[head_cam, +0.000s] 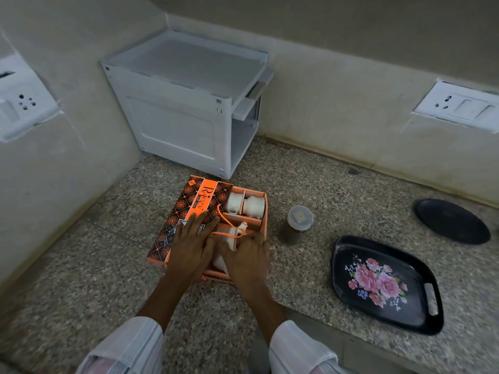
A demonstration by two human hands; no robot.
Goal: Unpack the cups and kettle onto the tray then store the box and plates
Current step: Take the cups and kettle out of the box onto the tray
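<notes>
An orange patterned box [189,211] lies on the speckled counter, its lid slid partly left so the right half is uncovered. Two white cups [245,205] sit in the far compartments. A white kettle [233,236] lies in the nearer compartment, with an orange string across it. My left hand [193,244] rests flat on the lid, fingers spread. My right hand [248,255] lies over the kettle and the box's near right part, fingers spread; I cannot see whether it grips anything. A black tray [415,317] with pink flowers lies to the right.
A white plastic cabinet [186,103] stands in the back corner behind the box. A small jar [298,222] with a clear lid stands just right of the box. A black plate [452,221] lies at the far right. Wall sockets [459,105] flank the counter.
</notes>
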